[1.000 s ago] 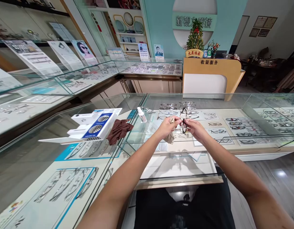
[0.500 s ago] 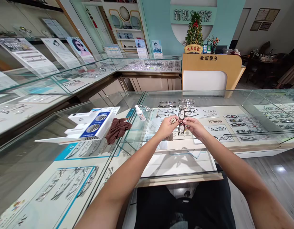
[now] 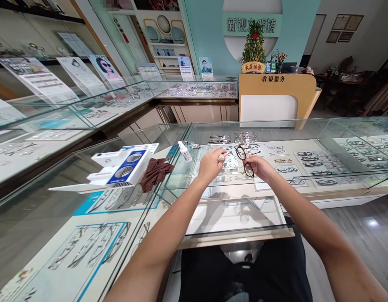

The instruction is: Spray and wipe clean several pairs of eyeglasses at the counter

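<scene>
My right hand (image 3: 260,167) pinches a pair of dark-framed eyeglasses (image 3: 241,153) near the bridge. The frame hangs tilted above the glass counter, one lens up and left of the other. To its left, my left hand (image 3: 210,164) is closed, a little apart from the eyeglasses. From its fingers pokes a small beige crumpled thing (image 3: 221,157), whose kind I cannot make out. A white spray bottle (image 3: 184,152) stands on the glass left of my hands. Beside it lies a brown cloth (image 3: 155,173).
An opened white and blue box (image 3: 126,170) rests on the glass at the left. Inside the display case, several spectacle frames (image 3: 320,164) lie in rows. Beyond stands a wooden cashier desk (image 3: 277,86) with a plant (image 3: 253,46) on it.
My left hand has let go of the eyeglasses and moved left with the beige thing. In my right hand the eyeglasses have tilted, the lower lens swinging right.
</scene>
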A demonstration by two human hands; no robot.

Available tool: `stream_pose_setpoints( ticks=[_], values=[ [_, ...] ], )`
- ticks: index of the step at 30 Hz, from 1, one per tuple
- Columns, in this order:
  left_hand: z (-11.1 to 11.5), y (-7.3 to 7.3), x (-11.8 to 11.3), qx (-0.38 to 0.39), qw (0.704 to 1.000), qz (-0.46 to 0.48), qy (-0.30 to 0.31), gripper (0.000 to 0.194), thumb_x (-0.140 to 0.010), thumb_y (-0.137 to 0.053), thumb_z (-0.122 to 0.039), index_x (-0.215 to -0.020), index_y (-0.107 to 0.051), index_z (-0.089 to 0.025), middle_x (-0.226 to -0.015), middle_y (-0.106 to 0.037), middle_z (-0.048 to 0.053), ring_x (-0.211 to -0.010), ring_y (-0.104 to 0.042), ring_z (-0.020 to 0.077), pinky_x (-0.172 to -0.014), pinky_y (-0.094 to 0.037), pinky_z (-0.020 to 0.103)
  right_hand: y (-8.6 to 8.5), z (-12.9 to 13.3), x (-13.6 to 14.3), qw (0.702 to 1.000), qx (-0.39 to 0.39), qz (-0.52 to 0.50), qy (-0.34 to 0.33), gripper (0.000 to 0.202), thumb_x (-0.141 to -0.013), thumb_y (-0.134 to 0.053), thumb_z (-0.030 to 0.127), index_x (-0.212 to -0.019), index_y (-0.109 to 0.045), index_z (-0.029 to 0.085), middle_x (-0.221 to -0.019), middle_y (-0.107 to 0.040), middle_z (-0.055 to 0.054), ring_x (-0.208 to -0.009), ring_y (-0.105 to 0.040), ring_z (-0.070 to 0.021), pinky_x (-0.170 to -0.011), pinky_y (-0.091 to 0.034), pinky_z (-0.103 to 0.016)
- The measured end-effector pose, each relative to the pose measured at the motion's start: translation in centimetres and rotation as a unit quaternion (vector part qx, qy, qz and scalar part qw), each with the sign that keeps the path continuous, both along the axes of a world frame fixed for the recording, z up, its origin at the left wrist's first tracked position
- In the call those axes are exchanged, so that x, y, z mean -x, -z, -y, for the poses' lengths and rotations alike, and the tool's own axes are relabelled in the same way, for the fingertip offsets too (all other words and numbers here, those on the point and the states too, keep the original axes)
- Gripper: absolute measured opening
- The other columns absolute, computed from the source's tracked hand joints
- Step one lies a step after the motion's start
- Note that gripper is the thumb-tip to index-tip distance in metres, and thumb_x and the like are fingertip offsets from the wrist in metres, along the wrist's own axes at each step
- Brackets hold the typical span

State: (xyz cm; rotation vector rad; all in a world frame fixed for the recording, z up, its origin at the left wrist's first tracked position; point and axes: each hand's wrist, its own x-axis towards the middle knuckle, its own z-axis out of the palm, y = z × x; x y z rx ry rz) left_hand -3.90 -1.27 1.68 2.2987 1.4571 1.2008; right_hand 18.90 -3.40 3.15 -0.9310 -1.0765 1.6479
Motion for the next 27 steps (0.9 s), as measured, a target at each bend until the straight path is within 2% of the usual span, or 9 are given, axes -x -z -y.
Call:
stream_pose_setpoints(
  ticks=[4,9,12,14,16,19,21,27],
  values=[
    [-0.3,0.1,0.8,-0.048,0.996,-0.046,-0.058,0.027,-0.096,-0.054,-0.016,-0.105,-0.079,-0.022,-0.117,-0.075,0.011,-0.103,-0.068,0.0262,-0.078,-0.046,0.034,0.1,0.0,0.0,1.000,0.007,0.010,-0.010,0.027,-0.055,-0.085,0.030,-0.060,-0.059,0.021,-0.068,-0.060,0.002,-0.065,-0.050,-0.0125,-0.063,-0.035,-0.029],
    [-0.3,0.4,0.8,-0.074,0.994,-0.015,-0.085,0.030,-0.106,-0.053,-0.037,-0.113,-0.078,-0.021,-0.119,-0.072,0.012,-0.103,-0.069,0.0253,-0.078,-0.049,0.032,0.0,-0.1,-0.2,1.000,-0.003,0.002,-0.011,0.033,-0.059,-0.090,0.035,-0.070,-0.061,0.023,-0.080,-0.069,0.000,-0.076,-0.060,-0.0165,-0.071,-0.043,-0.030],
    [-0.2,0.4,0.6,-0.098,0.991,0.004,-0.095,0.033,-0.107,-0.052,-0.041,-0.117,-0.075,-0.020,-0.119,-0.070,0.013,-0.101,-0.069,0.0248,-0.081,-0.050,0.032,-0.1,-0.1,-0.5,1.000,-0.012,-0.013,-0.010,0.038,-0.063,-0.092,0.039,-0.075,-0.058,0.025,-0.088,-0.075,-0.001,-0.088,-0.067,-0.0193,-0.081,-0.047,-0.032],
    [0.1,0.4,0.2,-0.108,0.992,0.004,-0.060,0.034,-0.107,-0.052,-0.042,-0.117,-0.076,-0.020,-0.118,-0.071,0.013,-0.101,-0.069,0.0239,-0.083,-0.050,0.032,-0.1,-0.2,-0.7,0.999,-0.019,-0.029,-0.016,0.041,-0.067,-0.092,0.042,-0.078,-0.056,0.025,-0.093,-0.078,-0.002,-0.094,-0.069,-0.0204,-0.086,-0.049,-0.034],
    [0.5,0.4,-0.3,-0.104,0.995,-0.010,0.001,0.035,-0.106,-0.052,-0.043,-0.118,-0.077,-0.022,-0.116,-0.071,0.012,-0.102,-0.068,0.0233,-0.084,-0.050,0.030,-0.1,-0.1,-0.8,0.999,-0.021,-0.046,-0.021,0.043,-0.069,-0.092,0.043,-0.079,-0.054,0.026,-0.098,-0.080,-0.002,-0.099,-0.070,-0.0209,-0.090,-0.049,-0.036],
    [1.1,0.6,-1.1,-0.069,0.993,-0.045,0.089,0.034,-0.104,-0.054,-0.041,-0.121,-0.079,-0.026,-0.116,-0.072,0.011,-0.099,-0.068,0.0226,-0.083,-0.049,0.030,0.0,0.0,-0.8,0.998,-0.021,-0.062,-0.021,0.045,-0.067,-0.094,0.044,-0.081,-0.055,0.027,-0.102,-0.081,-0.002,-0.101,-0.072,-0.0214,-0.092,-0.051,-0.037],
    [1.3,0.8,-1.6,-0.047,0.989,-0.062,0.126,0.032,-0.102,-0.056,-0.039,-0.120,-0.080,-0.027,-0.117,-0.073,0.011,-0.097,-0.068,0.0232,-0.082,-0.048,0.030,0.0,0.1,-0.7,0.997,-0.029,-0.063,-0.027,0.046,-0.068,-0.094,0.047,-0.080,-0.054,0.027,-0.107,-0.083,-0.002,-0.102,-0.073,-0.0222,-0.094,-0.052,-0.039],
    [1.2,1.1,-1.6,-0.025,0.989,-0.048,0.135,0.026,-0.101,-0.062,-0.040,-0.105,-0.084,-0.027,-0.110,-0.074,0.011,-0.096,-0.068,0.0237,-0.080,-0.046,0.030,0.0,0.4,-0.4,0.996,-0.040,-0.072,-0.038,0.045,-0.071,-0.092,0.047,-0.078,-0.053,0.026,-0.122,-0.083,-0.006,-0.107,-0.075,-0.0245,-0.096,-0.053,-0.042]
  ],
)
